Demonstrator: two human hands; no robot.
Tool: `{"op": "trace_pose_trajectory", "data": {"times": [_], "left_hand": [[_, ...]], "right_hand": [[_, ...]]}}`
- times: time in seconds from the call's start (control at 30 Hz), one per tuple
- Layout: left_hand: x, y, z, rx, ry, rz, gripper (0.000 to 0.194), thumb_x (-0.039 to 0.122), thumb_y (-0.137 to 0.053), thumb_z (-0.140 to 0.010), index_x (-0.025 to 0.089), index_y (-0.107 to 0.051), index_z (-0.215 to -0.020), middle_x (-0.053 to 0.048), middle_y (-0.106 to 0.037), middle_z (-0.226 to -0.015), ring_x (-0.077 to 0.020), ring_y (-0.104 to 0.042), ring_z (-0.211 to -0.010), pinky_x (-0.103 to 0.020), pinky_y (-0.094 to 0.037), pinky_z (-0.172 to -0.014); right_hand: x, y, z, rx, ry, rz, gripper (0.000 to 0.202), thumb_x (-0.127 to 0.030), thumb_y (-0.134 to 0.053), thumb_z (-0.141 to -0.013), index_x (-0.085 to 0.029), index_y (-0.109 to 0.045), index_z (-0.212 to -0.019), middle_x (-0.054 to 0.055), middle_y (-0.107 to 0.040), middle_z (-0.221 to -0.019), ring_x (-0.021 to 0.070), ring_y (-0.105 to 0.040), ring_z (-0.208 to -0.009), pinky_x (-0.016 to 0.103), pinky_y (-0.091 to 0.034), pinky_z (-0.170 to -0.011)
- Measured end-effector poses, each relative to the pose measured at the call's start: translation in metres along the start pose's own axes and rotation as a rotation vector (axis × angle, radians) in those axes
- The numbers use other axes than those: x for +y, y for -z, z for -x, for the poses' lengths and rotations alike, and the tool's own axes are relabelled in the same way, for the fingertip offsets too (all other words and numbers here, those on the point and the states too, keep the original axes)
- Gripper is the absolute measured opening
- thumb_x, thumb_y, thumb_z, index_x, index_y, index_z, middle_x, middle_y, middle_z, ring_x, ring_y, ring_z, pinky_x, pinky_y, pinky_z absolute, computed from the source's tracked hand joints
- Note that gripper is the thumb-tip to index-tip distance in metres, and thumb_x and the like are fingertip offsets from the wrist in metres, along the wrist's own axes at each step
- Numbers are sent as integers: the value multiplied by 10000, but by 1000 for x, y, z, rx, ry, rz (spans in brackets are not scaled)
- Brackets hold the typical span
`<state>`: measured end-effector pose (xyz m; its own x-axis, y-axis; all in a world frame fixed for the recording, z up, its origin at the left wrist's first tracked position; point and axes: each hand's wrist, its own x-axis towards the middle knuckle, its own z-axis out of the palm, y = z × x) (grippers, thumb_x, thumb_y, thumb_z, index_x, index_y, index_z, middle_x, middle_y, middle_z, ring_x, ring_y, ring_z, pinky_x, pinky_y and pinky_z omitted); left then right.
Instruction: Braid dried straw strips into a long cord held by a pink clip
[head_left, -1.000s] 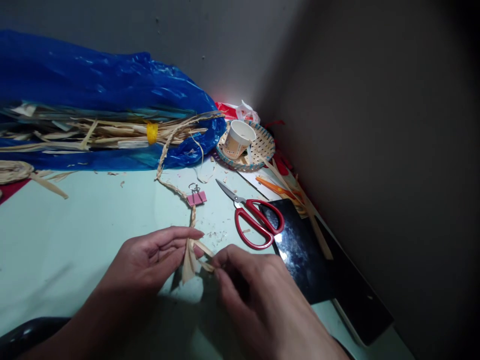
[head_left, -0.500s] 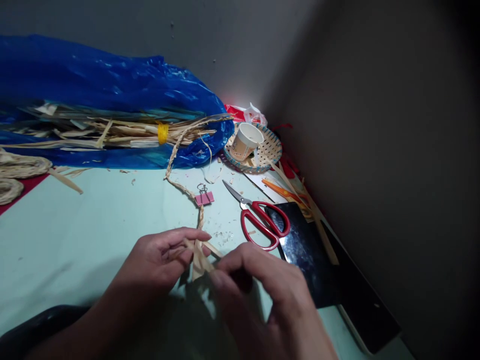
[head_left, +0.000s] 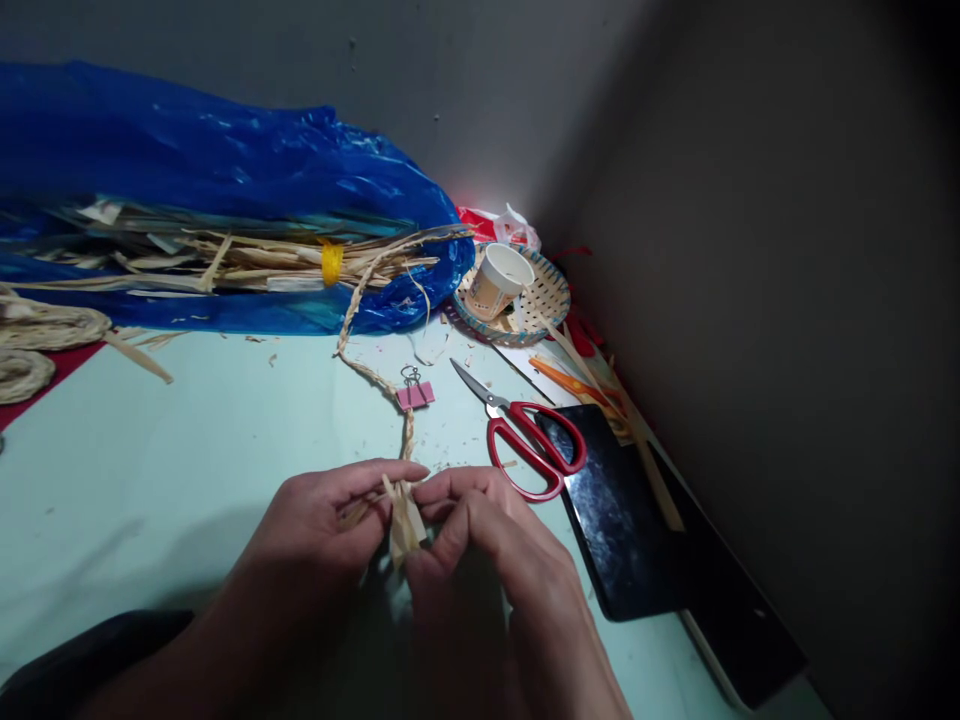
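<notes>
A braided straw cord [head_left: 365, 370] runs from the bundle at the back, through a pink binder clip [head_left: 415, 396], down to my two hands. Its near end spreads into loose flat straw strands [head_left: 406, 525]. My left hand [head_left: 330, 515] is closed on the strands from the left, its index finger lying across the top where the braid ends. From the right, my right hand [head_left: 487, 530] pinches the strands, thumb and fingers bent close to the left fingertips. The exact grip between the fingers is partly hidden.
Red-handled scissors [head_left: 525, 450] lie right of my hands, partly over a black tablet [head_left: 615, 520]. Behind are a woven basket [head_left: 551, 300] with a paper cup [head_left: 499, 280], orange scissors [head_left: 559, 377], and a blue plastic bag [head_left: 225, 150] around a straw bundle [head_left: 277, 265]. Coiled braid [head_left: 52, 328] lies far left.
My right hand has moved left and up, closer to the left fingertips, and its fingers have drawn in on the strands. My left hand stays nearly in place. The view shifts slightly.
</notes>
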<state>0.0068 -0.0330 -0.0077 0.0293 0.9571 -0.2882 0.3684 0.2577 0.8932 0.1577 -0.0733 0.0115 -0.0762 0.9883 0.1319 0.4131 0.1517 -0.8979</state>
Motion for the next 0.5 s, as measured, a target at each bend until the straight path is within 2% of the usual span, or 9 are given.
{"op": "trace_pose_trajectory", "data": {"times": [0.13, 0.23, 0.33, 0.5], "left_hand": [[-2, 0, 0, -12, 13, 90, 271, 321, -690, -676, 261, -816, -908, -11, -849, -898, -263, -785, -869, -283, -606, -722], [-3, 0, -1, -19, 11, 119, 256, 376, -722, -694, 250, -813, -898, -29, -847, -861, -255, -790, -813, -281, -616, -700], [-3, 0, -1, -21, 1, 131, 231, 376, -746, -707, 246, -816, -885, -42, -844, -865, -248, -791, -799, -274, -622, -696], [-5, -1, -2, -12, -29, 196, 239, 381, -765, -714, 239, -820, -898, -52, -844, -869, -256, -794, -819, -292, -639, -742]], "right_hand": [[8, -7, -4, -22, -24, 169, 149, -100, -546, -796, -229, -501, -738, 35, -634, -869, 194, -624, -793, 304, -489, -706], [12, -6, -7, -50, -91, 254, 174, -115, -539, -822, -226, -475, -704, 28, -639, -824, 179, -590, -702, 285, -434, -602], [10, -2, -10, -54, -124, 263, 199, -126, -539, -830, -223, -462, -675, 5, -611, -741, 148, -524, -602, 256, -350, -513], [6, 4, -14, -44, -208, 197, 243, -108, -549, -790, -209, -406, -622, -8, -534, -636, 133, -478, -579, 245, -320, -520]]}}
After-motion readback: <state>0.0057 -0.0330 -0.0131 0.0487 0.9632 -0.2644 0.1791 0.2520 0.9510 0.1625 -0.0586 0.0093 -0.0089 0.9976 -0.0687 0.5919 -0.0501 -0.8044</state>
